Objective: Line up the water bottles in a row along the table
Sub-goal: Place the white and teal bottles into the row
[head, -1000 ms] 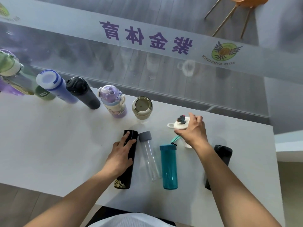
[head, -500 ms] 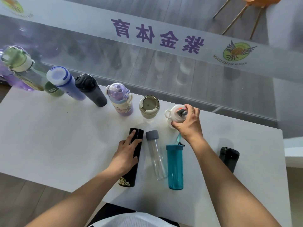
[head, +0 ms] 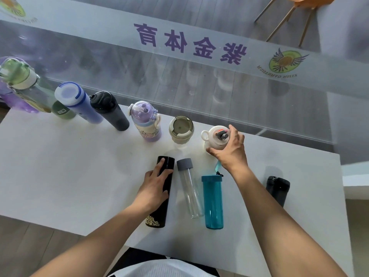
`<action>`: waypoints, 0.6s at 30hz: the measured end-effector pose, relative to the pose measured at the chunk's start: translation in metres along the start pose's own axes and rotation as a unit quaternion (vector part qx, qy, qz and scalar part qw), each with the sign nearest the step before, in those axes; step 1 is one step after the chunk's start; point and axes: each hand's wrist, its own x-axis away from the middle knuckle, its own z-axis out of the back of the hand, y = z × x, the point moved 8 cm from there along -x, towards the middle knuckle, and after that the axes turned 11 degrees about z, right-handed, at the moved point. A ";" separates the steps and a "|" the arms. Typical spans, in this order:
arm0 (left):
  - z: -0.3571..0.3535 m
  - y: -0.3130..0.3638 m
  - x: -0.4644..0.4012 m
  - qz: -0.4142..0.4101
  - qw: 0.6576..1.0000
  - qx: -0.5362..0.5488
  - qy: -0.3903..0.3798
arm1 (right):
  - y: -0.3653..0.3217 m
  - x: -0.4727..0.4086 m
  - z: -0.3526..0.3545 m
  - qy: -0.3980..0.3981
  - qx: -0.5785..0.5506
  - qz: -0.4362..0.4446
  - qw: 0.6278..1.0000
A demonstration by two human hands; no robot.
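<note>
My right grip (head: 229, 154) is holding the white bottle (head: 214, 136) by its top, upright at the far edge of the counter (head: 69, 166), just beside the beige bottle (head: 181, 128). My left grip (head: 154, 186) is resting, fingers nearly straight, on the lying black bottle (head: 159, 212).

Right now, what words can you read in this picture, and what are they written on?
"紫金体育": big purple characters on the frosted strip of the glass wall, seen mirrored.
"ZIJIN GYMNASIUM": probably, in small mirrored letters under the winged logo.
White label on the green bottle: too small to read.
Gold print at the base of the black bottle: too blurred to read, and it may be only a pattern.
</note>
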 end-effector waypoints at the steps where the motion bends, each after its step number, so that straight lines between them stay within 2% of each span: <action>1: 0.000 0.000 0.000 -0.001 1.000 0.001 0.001 | 0.003 0.005 -0.001 -0.005 -0.002 -0.010 1.000; 5: 0.000 0.001 0.000 -0.005 1.000 -0.002 0.000 | 0.027 0.043 -0.009 -0.019 0.013 -0.097 0.995; 8: 0.001 0.001 0.001 -0.011 1.000 -0.007 -0.002 | 0.042 0.079 -0.029 -0.077 0.050 -0.161 0.983; 11: 0.001 0.001 0.000 -0.022 1.000 -0.013 -0.004 | 0.047 0.109 -0.049 -0.114 0.080 -0.185 0.973; 18: -0.001 0.006 -0.004 -0.049 0.998 -0.035 -0.011 | 0.053 0.130 -0.044 -0.065 0.041 -0.208 0.975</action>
